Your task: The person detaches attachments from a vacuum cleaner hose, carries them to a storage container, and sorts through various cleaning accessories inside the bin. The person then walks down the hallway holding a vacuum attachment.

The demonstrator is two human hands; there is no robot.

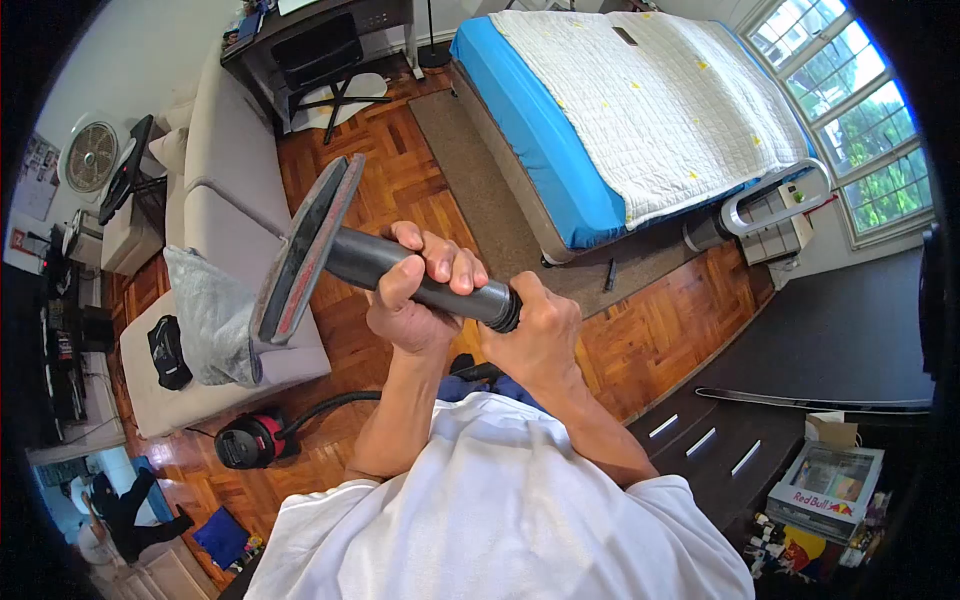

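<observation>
A black vacuum floor nozzle, its wide flat head showing reddish strips along the underside, is held up in front of my chest. My left hand is closed around its tubular neck, fingers wrapped over the top. At the tube's lower end, by a ribbed black collar, my right hand is shut in a fist on what looks like the hose end; its palm side is hidden. A black vacuum hose runs from the red-and-black vacuum cleaner on the floor and passes behind my left forearm.
A beige sofa with a grey blanket and black bag stands left. Ahead are a bed, a rug and an office chair. Dark drawers are at right; another person appears lower left.
</observation>
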